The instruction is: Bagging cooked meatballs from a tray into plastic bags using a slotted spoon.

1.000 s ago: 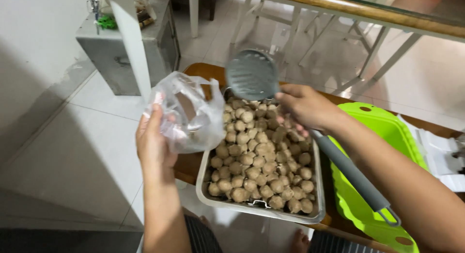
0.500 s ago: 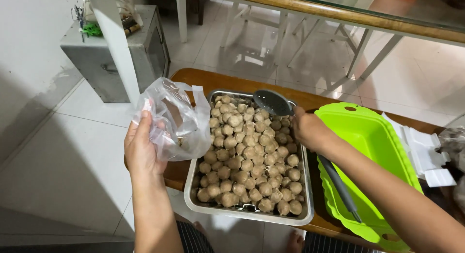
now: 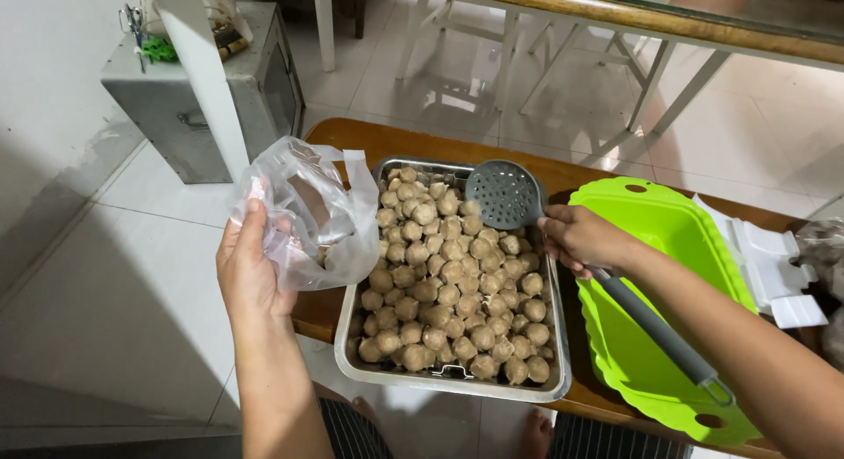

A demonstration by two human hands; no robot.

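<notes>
At the left of the frame the left hand (image 3: 251,270) is holding up a clear plastic bag (image 3: 308,214), the fingers curling round its gathered side with the thumb lying along the near edge, so the grip is closed on the plastic. The bag's mouth is facing right, toward the metal tray (image 3: 352,358) that is sitting in the middle of the frame on a wooden table (image 3: 369,138). The tray is filled with small brown meatballs (image 3: 444,296), and the bag is hanging just beside the tray's left rim, partly overlapping it.

At centre right the right hand (image 3: 580,239) is wrapping fully around a slotted scoop (image 3: 504,193) close to its round head. The head is hovering over the upper part of the tray, tilted up so its holes are showing, and it looks empty. The scoop's long grey handle is running from upper left to lower right, passing under the forearm and over a bright green tub (image 3: 668,217) at the right.

The bag is lying to the left of the scoop head, across the upper left corner of the tray, with the meatballs directly beneath and between the two hands. The right hand is the nearer one to the meatballs.
</notes>
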